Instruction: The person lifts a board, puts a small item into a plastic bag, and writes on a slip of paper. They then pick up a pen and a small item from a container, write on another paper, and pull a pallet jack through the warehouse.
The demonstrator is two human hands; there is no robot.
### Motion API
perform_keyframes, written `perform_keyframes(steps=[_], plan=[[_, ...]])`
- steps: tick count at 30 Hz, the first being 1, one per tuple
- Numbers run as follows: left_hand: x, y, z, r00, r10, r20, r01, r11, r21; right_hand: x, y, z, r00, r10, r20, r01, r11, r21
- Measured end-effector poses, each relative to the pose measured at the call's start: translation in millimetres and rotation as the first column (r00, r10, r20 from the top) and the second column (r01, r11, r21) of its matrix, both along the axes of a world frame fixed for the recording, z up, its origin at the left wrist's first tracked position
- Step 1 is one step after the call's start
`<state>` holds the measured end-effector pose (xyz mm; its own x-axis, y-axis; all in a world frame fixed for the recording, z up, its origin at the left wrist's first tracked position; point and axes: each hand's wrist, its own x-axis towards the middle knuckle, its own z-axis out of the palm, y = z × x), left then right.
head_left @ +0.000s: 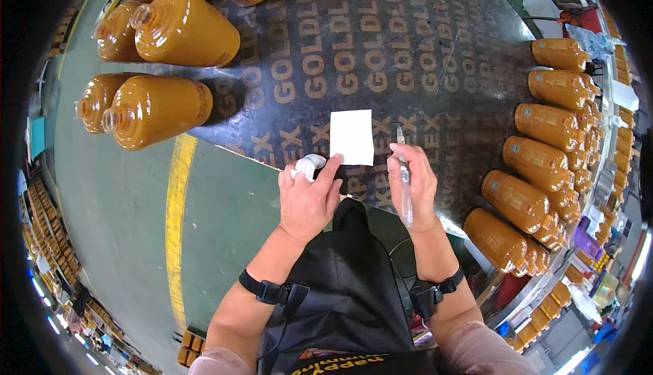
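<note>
A blank white slip of paper (352, 138) lies on the dark tabletop in front of me. My left hand (306, 205) rests at its near left corner, the index fingertip on the paper. White wrapping (309, 167) shows around one or two fingers of that hand; whether it is a bandage or a finger cover I cannot make out. To the right of the paper, my right hand (416, 184) is closed around a clear-barrelled pen (406, 194). The pen's tip points away from me, apart from the paper.
Large amber bottles (187, 28) stand at the table's far left, with more bottles (162, 109) near its left edge. Rows of similar bottles (544, 126) line the right side. A yellow stripe (175, 232) crosses the green floor. Printed lettering covers the dark tabletop (408, 48).
</note>
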<state>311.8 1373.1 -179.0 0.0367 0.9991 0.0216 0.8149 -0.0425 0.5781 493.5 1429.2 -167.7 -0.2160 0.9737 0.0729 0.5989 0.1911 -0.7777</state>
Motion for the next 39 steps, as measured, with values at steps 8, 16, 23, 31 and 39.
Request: perform_keyframes(steps=[8, 16, 23, 31, 39], plan=[[6.2, 12.1, 67.1, 0.992, 0.082, 0.094, -0.080, 0.996, -0.026, 0.0, -7.4, 72.6, 0.997, 0.031, 0.076, -0.031, 1.000, -0.001], [20.9, -1.2, 87.3, 0.994, -0.064, 0.093, 0.063, 0.998, 0.020, -11.6, -19.2, 81.3, 0.950, 0.042, -0.308, -0.077, 0.992, -0.101], [17.7, -9.8, 61.7, 0.992, -0.124, 0.008, 0.124, 0.992, -0.021, -14.0, -21.1, 45.4, 0.965, -0.022, -0.263, 0.001, 0.997, -0.080], [12.3, -14.0, 49.0, 0.991, -0.132, 0.010, 0.133, 0.991, -0.018, -18.5, -22.2, 37.8, 0.968, -0.014, -0.250, -0.016, 0.993, -0.115], [11.3, -12.4, 47.0, 0.992, -0.123, -0.006, 0.123, 0.992, -0.009, -22.9, -17.7, 34.6, 0.970, -0.012, -0.243, 0.000, 0.999, -0.048]])
